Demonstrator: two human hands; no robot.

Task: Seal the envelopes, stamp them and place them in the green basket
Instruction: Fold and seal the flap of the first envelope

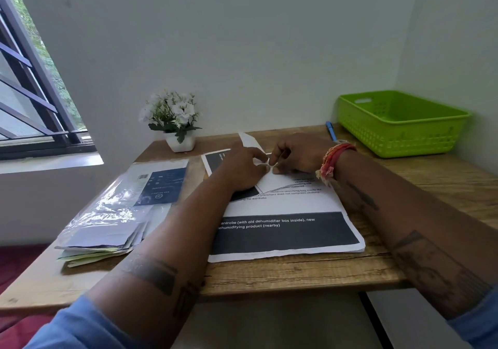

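Note:
A white envelope (283, 180) lies on a printed sheet (285, 227) in the middle of the wooden table, its flap (249, 141) standing open toward the wall. My left hand (241, 170) rests on the envelope's left side and pinches a thin white strip at the flap edge. My right hand (297, 156) pinches the same strip from the right, fingertips almost touching the left hand's. The green basket (398, 126) stands at the far right corner, with nothing visible in it. A pile of further envelopes (107, 240) lies at the left, partly under clear plastic.
A plastic sleeve with a dark blue card (161, 187) lies left of the sheet. A pot of white flowers (175, 122) stands at the back by the wall. A blue pen (331, 130) lies beside the basket. A window is at the left.

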